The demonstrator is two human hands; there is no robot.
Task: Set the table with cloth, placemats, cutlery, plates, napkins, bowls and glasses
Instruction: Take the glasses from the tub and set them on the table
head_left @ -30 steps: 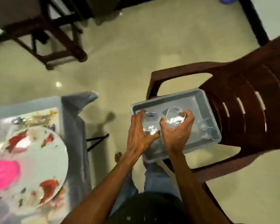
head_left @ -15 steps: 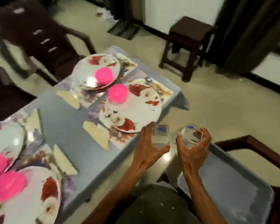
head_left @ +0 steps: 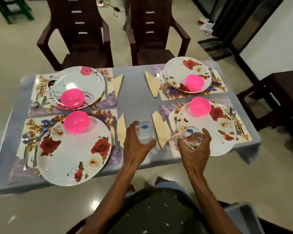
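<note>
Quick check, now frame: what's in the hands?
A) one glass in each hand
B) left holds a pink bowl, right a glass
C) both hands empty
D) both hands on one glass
A: the left hand grips one glass over the cloth between the near placemats, and the right hand grips a second glass over the near right plate; the pink bowls sit untouched on the plates.

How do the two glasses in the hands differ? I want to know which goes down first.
The left glass stands nearly upright over the bare cloth between the near napkins; the right glass is tilted, mouth toward the camera, over the near right plate. The left hand grips from the side, the right hand cups from below. Both are clear with a blue mark.
</note>
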